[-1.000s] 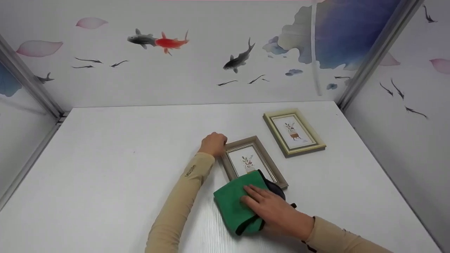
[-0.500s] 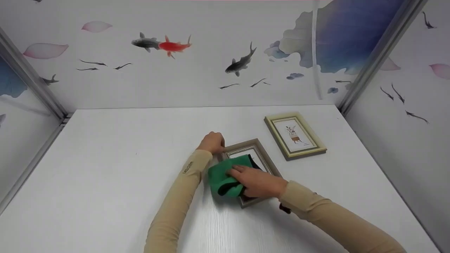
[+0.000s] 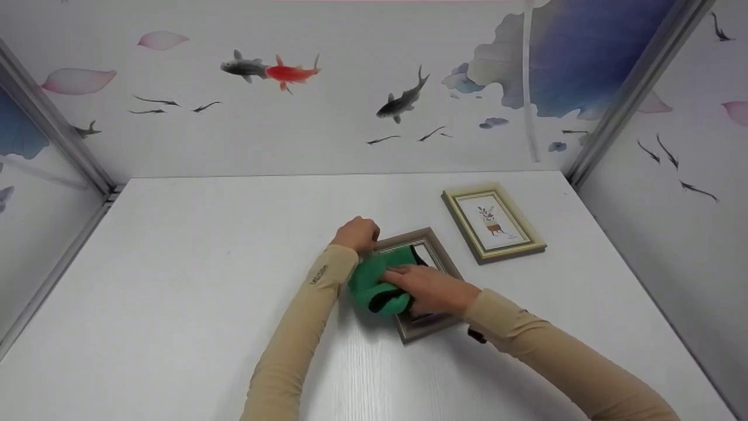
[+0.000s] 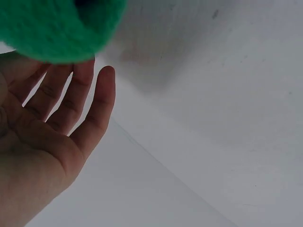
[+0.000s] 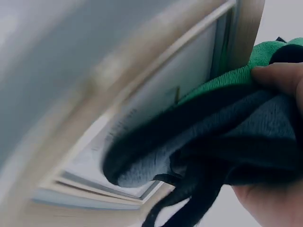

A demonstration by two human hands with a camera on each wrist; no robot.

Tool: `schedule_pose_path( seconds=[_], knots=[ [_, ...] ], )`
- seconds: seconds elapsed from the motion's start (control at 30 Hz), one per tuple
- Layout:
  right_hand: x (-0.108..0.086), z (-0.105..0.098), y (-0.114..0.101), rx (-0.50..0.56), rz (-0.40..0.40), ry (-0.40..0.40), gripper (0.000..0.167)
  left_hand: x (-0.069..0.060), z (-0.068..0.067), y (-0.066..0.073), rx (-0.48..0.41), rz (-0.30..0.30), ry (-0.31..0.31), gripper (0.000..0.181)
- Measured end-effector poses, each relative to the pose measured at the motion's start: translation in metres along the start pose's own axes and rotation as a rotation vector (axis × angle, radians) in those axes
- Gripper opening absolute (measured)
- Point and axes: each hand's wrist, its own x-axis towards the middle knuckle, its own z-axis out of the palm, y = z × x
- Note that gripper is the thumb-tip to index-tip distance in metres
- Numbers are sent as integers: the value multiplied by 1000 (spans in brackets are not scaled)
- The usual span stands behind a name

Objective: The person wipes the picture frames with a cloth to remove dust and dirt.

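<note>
A taupe picture frame (image 3: 429,331) lies face up on the white table, its print mostly covered in the head view. At its far left corner my left hand (image 3: 357,234) grips the edge. In the left wrist view, that hand's (image 4: 57,113) fingers reach up behind the green cloth, which hides their tips and the frame corner. My right hand (image 3: 435,287) holds a folded green cloth (image 3: 368,278) with black trim against the frame's face. The right wrist view shows the cloth's dark grey underside (image 5: 236,137) over the glass, with the thumb (image 5: 279,75) on the green side.
A second, pale yellow-green picture frame (image 3: 537,246) with a plant print lies behind and to the right. White table surface (image 3: 175,280) stretches to the left. Printed wall panels and metal posts (image 3: 637,88) enclose the back and sides.
My right hand has moved the cloth up and left, from the frame's near end onto its middle and left side. The left hand stays at the far left corner.
</note>
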Motion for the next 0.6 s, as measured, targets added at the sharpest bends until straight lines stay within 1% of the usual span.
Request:
schedule_pose_path(
  seconds=[0.17,0.27,0.37,0.5,0.57,0.6],
  knots=[
    [-29,3,-16,-2,-30,-30,41,1,0,2,2,-19,10,12],
    [-45,3,-29,-46,-60,-51,38,2,1,3,7,-34,8,12],
    [-59,2,-47,-119,-63,-70,40,2,1,4,7,-40,7,13],
    [-71,4,-74,-208,-15,-90,51,0,1,6,10,-35,28,11],
    [-75,9,-85,-271,-16,-61,51,-1,1,6,15,-27,40,11],
    [-76,13,-90,-322,-28,-34,50,-1,1,6,19,-24,43,12]
  ],
)
